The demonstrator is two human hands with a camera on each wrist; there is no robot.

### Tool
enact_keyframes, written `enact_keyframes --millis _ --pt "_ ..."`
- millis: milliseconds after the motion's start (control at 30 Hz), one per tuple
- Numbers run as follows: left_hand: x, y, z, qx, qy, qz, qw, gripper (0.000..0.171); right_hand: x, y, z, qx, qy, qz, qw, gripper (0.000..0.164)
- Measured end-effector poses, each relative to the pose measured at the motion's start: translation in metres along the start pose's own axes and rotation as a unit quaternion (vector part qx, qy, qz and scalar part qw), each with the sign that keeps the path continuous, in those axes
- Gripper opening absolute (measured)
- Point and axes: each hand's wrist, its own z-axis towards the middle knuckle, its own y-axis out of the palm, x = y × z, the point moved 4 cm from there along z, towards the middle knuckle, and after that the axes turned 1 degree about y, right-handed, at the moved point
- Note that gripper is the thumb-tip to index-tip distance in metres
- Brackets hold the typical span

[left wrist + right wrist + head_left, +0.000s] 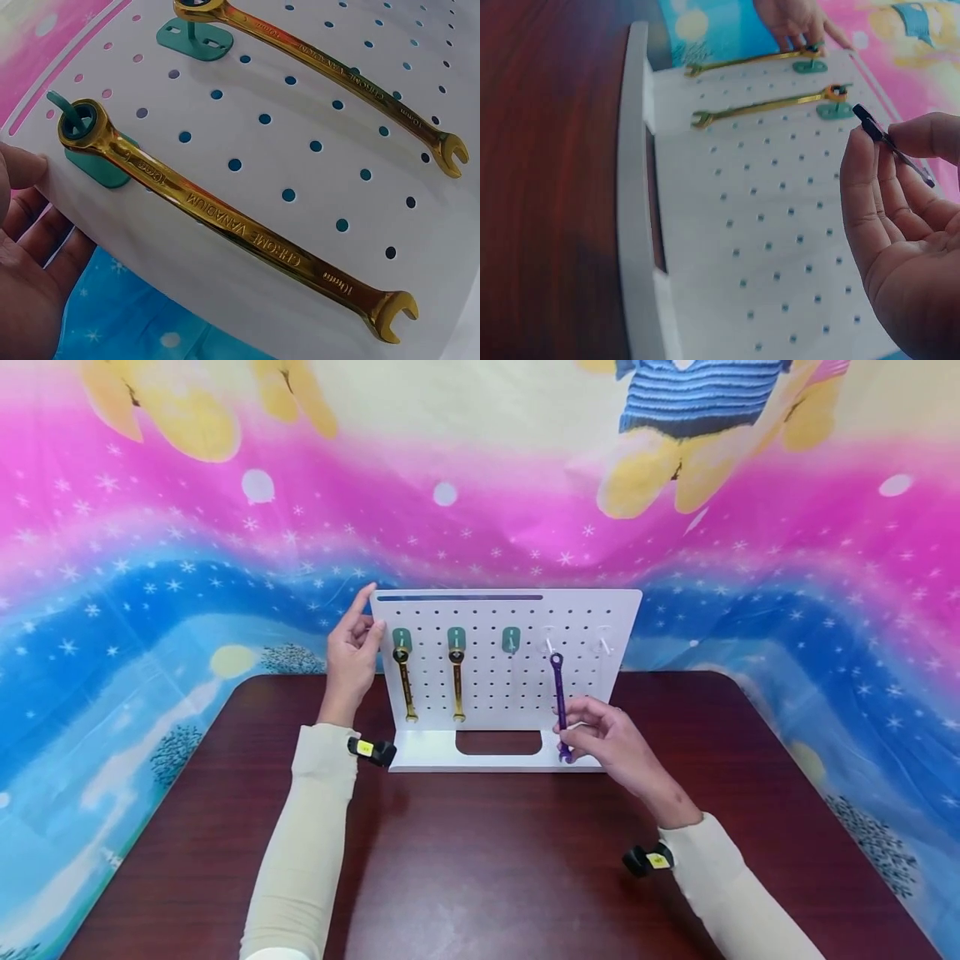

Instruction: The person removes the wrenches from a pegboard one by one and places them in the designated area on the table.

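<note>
The right hand [611, 739] pinches a shiny purple wrench [559, 693], its lower shaft partly hidden in the grip, its ring end near a clear hook [550, 643] on the white pegboard [487, 689], whose left edge the left hand [352, 656] grips beside two gold wrenches [458, 689] on green hooks [402, 637], before a colourful cloth [480, 547].

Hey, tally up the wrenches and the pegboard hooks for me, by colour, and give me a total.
Gold wrenches: 2
Purple wrench: 1
Green hooks: 3
White or clear hooks: 2
Total: 8
</note>
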Motion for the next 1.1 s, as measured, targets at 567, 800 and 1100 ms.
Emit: enact_keyframes --millis 567,800,1100 --pt "-0.04 -0.001 0.01 0.0 -0.018 -0.029 0.9994 0.036 0.041 -0.062 -0.042 0.028 0.013 -0.028 0.999 0.033" --pt "-0.042 -0.002 0.008 -0.01 -0.051 -0.022 0.9984 0.035 0.063 -0.095 -0.05 0.038 0.044 -0.052 0.997 0.041" --pt "-0.039 -0.004 0.01 -0.016 -0.043 -0.021 0.9987 0.035 0.089 -0.116 -0.044 0.056 0.106 -0.132 0.984 0.048"
